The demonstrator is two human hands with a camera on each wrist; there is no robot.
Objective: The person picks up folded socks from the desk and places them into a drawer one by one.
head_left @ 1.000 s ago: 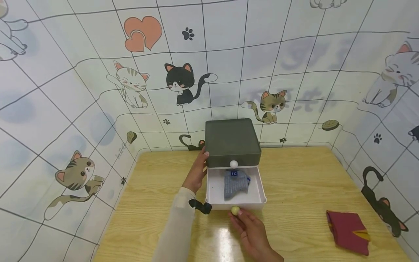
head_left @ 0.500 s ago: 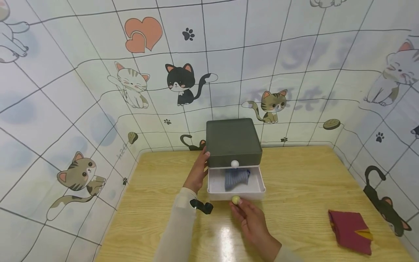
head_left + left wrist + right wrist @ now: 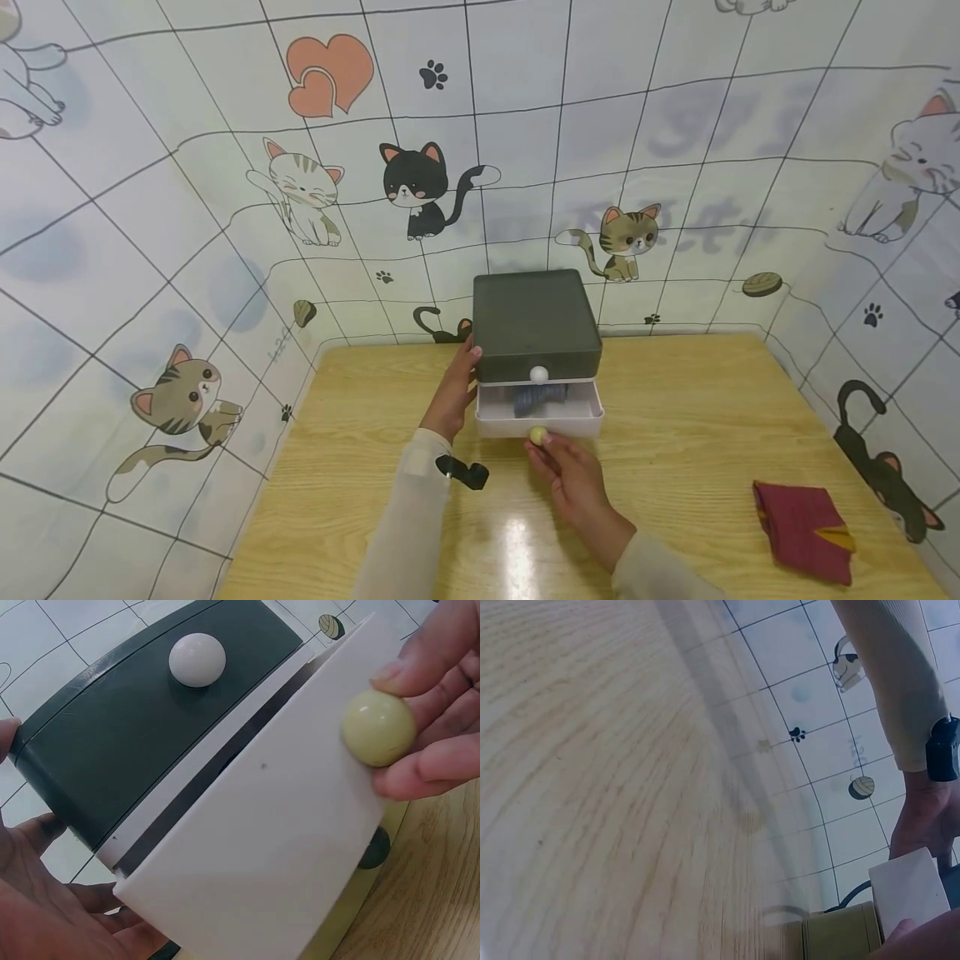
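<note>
A small drawer box with a dark grey-green top (image 3: 534, 315) stands against the back wall. Its lower white drawer (image 3: 498, 427) is partly pulled out, and a blue-grey ribbed cloth, perhaps a sock (image 3: 531, 398), lies inside, half hidden under the upper part. My right hand (image 3: 579, 482) pinches the drawer's pale yellow-green knob (image 3: 379, 728) between thumb and fingers. Along the box's left side rests my left hand (image 3: 452, 393), its fingers (image 3: 45, 829) touching that side. The upper drawer's white knob (image 3: 197, 660) is untouched.
A folded maroon cloth (image 3: 802, 532) with a yellow patch lies at the right of the wooden table (image 3: 697, 425). Cat-patterned wall covering (image 3: 517, 175) encloses the back and both sides. A black strap device (image 3: 462, 472) sits on the left wrist.
The white drawer has slid steadily inward, pushed by my right hand at its knob. More of the blue-grey cloth is now covered. My left hand has stayed at the box's side.
</note>
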